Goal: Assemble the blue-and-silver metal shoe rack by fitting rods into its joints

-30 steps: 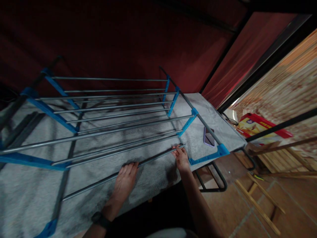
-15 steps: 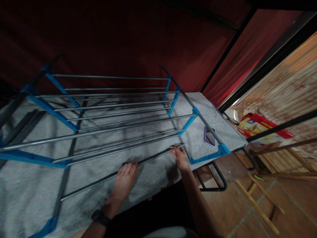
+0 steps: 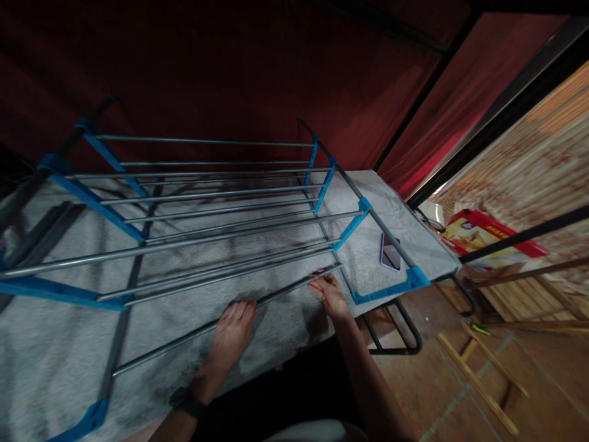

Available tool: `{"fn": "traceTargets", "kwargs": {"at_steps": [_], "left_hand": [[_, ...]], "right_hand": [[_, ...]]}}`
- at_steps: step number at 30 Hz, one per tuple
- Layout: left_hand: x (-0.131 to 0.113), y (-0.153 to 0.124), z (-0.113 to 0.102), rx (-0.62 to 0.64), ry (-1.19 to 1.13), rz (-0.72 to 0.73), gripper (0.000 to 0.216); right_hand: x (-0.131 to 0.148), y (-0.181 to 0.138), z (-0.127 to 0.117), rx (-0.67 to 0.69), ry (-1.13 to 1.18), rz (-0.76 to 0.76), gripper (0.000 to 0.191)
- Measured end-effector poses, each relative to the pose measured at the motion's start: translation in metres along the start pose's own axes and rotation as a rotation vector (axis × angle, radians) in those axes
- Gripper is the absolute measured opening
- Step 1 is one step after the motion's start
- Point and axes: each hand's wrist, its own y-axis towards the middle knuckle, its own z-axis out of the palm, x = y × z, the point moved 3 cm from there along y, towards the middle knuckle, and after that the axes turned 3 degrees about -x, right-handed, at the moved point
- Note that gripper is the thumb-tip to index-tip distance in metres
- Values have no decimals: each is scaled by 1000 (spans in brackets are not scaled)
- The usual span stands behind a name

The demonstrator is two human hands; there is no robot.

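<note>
Head cam: left hand (image 3: 234, 325) has fingers wrapped over the middle of the loose grey tube (image 3: 283, 293); right hand (image 3: 332, 296) pinches it near its right end. Tube sits low over grey blanket (image 3: 276, 341), in front of blue-jointed rack (image 3: 221, 237).

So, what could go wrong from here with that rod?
The rod might slip or twist: the left hand grips about midway along, the right hand nearer one end. Its other end, close by the dark bar, could knock against it. And the phone lies close to the rack, so it may get bumped if the rack shifts.
</note>
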Motion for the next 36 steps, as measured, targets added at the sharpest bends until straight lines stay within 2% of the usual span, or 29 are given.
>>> {"fn": "traceTargets", "kwargs": {"at_steps": [6, 13, 21, 32, 36], "left_hand": [[-3, 4, -4, -40, 36, 25, 33], [-3, 4, -3, 8, 17, 13, 33], [-1, 0, 5, 3, 17, 13, 38], [-1, -2, 3, -9, -110, -66, 31], [-1, -1, 3, -7, -169, -85, 31]], "right_hand": [[-1, -1, -1, 11, 13, -10, 27], [1, -3, -1, 14, 14, -24, 32], [-1, -5, 2, 24, 13, -6, 30], [-34, -34, 21, 175, -3, 79, 34], [-47, -42, 29, 172, -2, 98, 36]]}}
